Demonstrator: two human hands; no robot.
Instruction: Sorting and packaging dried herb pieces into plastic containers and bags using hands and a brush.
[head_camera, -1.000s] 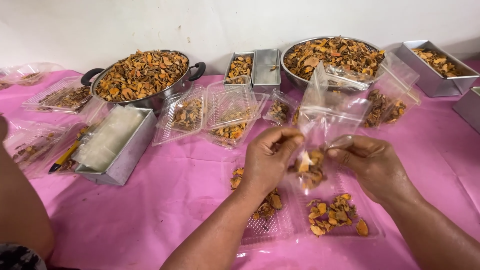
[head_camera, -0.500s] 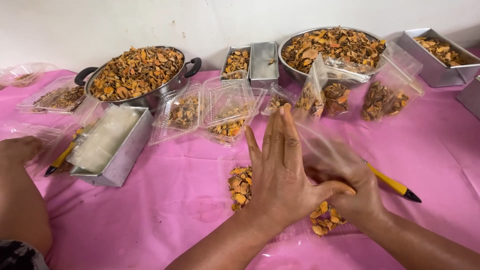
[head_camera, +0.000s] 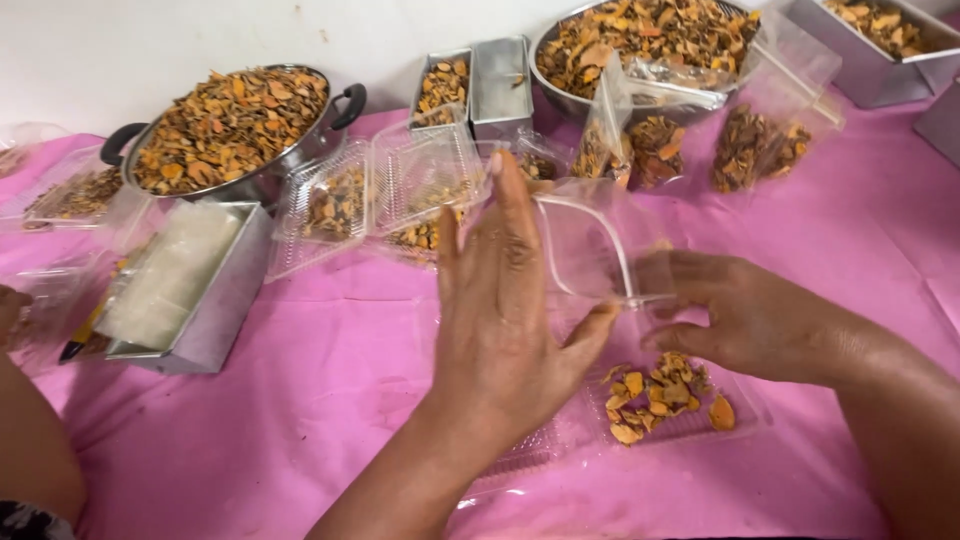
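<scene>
We see a table draped in a bright pink cloth (head_camera: 330, 400), creased in places, running up to a plain white wall (head_camera: 180, 40) marked with faint scuffs. Soft, even light falls across the scene, casting only mild shadows.

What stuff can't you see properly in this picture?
- Head view: the left hand covers part of the clear plastic container and its left tray half.
- The metal tin at top right is cut off by the picture's edge.
- The right hand hides that container's far corner.
</scene>
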